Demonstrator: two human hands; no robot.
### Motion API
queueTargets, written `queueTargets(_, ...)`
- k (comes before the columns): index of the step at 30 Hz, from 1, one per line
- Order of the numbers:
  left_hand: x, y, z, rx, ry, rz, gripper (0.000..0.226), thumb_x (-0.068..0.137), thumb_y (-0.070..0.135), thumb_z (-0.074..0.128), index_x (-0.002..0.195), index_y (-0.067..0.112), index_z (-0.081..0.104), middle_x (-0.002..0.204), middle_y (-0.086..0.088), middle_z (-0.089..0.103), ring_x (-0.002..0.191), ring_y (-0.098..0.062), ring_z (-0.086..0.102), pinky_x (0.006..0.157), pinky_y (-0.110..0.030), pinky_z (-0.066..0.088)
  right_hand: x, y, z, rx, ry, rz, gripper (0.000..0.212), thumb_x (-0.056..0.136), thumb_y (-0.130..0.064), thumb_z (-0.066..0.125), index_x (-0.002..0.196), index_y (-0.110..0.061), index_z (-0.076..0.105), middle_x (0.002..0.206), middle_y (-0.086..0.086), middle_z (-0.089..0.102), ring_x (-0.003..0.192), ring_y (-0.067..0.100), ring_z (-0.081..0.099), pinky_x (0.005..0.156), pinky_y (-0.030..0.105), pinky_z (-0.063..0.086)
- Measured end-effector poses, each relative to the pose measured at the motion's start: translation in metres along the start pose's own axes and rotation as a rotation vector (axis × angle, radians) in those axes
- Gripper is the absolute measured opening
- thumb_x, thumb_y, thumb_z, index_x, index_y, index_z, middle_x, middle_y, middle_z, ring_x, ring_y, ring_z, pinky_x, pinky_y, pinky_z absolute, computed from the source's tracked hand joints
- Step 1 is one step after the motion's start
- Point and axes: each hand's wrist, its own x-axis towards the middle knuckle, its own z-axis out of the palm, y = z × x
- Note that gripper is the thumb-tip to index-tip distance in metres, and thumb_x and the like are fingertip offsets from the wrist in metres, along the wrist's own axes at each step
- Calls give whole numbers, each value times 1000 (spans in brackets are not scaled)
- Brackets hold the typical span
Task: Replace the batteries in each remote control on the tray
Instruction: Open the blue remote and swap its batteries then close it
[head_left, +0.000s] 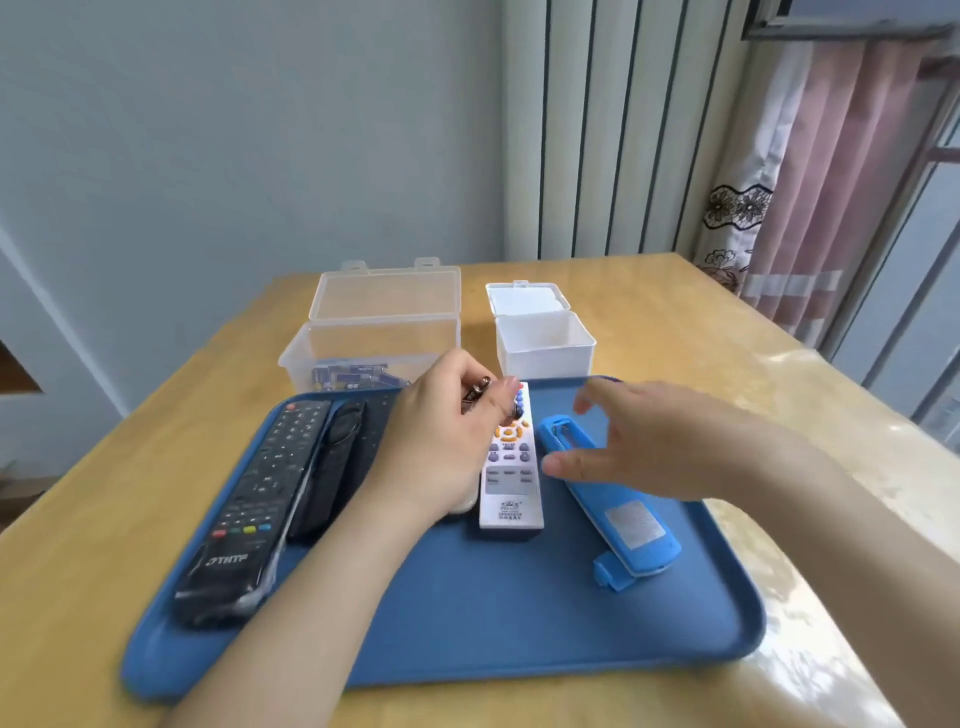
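A blue tray (519, 623) lies on the wooden table. On it from left to right are a large black remote (249, 499), a slim black remote (332, 467), a white remote (511, 478) face up, and a blue remote (613, 499) lying back up with its battery bay open and its cover (613, 574) slid off at the near end. My left hand (447, 447) hovers over the tray's middle and pinches small dark batteries (477, 392) in its fingertips. My right hand (649, 441) is spread open just above the blue remote.
Behind the tray stands an open clear plastic box (363, 343) holding several batteries (353, 376). To its right is an open white box (545, 343). A curtain and window lie at the right, past the table edge.
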Motion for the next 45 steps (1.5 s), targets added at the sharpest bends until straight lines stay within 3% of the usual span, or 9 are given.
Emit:
queueTargets(6, -17, 10, 13, 29, -103, 138, 14, 90, 33, 64, 80, 25, 67, 71, 17, 70, 66, -3, 60, 62, -19, 45, 0, -2, 20, -21, -86, 51, 42, 78, -54, 63, 78, -16, 45, 73, -4, 55, 63, 17, 48, 56, 31, 38)
queueTargets(11, -15, 11, 11, -203, -108, 131, 8, 81, 28, 75, 73, 27, 76, 66, 2, 69, 60, -10, 55, 61, -27, 47, 2, 14, 18, 608, 110, 94, 30, 81, -26, 69, 101, -14, 51, 78, 7, 66, 62, 18, 61, 58, 31, 47)
queueTargets(15, -14, 9, 13, -370, -24, 29, 9, 76, 22, 80, 79, 30, 78, 72, 2, 74, 68, -22, 67, 71, -37, 56, -6, 2, 20, 1412, -22, -63, 31, 87, 5, 64, 113, -7, 53, 89, 14, 69, 71, 28, 73, 54, 31, 55)
queueTargets(19, -14, 9, 14, -421, 3, 12, 14, 77, 17, 80, 86, 28, 79, 78, -5, 75, 71, -29, 68, 77, -46, 56, -5, -3, 22, 1682, -18, -123, 13, 86, 7, 61, 96, -1, 64, 74, 11, 68, 59, 18, 64, 53, 22, 54)
queueTargets(22, -15, 12, 14, -462, -49, 18, 14, 78, 15, 77, 88, 26, 77, 79, -1, 76, 75, -19, 70, 77, -31, 57, -2, -1, 26, 1800, 15, -123, 8, 84, 5, 63, 89, -1, 66, 74, 13, 66, 58, 15, 63, 57, 20, 55)
queueTargets(28, -17, 17, 6, -557, -178, 67, 25, 86, 22, 63, 105, 9, 71, 72, 7, 75, 73, 1, 69, 73, -10, 49, 2, 1, 28, 1934, -13, -161, 15, 67, -2, 69, 82, -4, 70, 72, 13, 66, 59, 15, 60, 58, 19, 54)
queueTargets(33, -22, 16, 11, -48, 187, 377, 16, 85, 20, 72, 100, 19, 77, 70, 27, 64, 69, 15, 58, 68, -2, 39, -2, -5, 29, 1710, 41, -46, 15, 91, 0, 55, 105, -1, 63, 75, 9, 69, 59, 21, 58, 56, 27, 53)
queueTargets(36, -25, 19, 14, 104, 319, 516, 22, 81, 20, 72, 102, 15, 77, 68, 22, 51, 63, 16, 45, 66, -1, 31, -7, -13, 28, 1543, 64, -100, 16, 91, 1, 50, 96, -8, 63, 65, 3, 65, 57, 20, 56, 52, 25, 48)
queueTargets(45, -23, 20, 14, -27, 225, 369, 27, 76, 22, 74, 103, 20, 77, 86, 18, 68, 81, 9, 59, 73, -2, 40, -14, -29, 37, 1355, 191, -198, 16, 91, -3, 53, 88, -17, 58, 64, -1, 60, 57, 15, 56, 50, 18, 43)
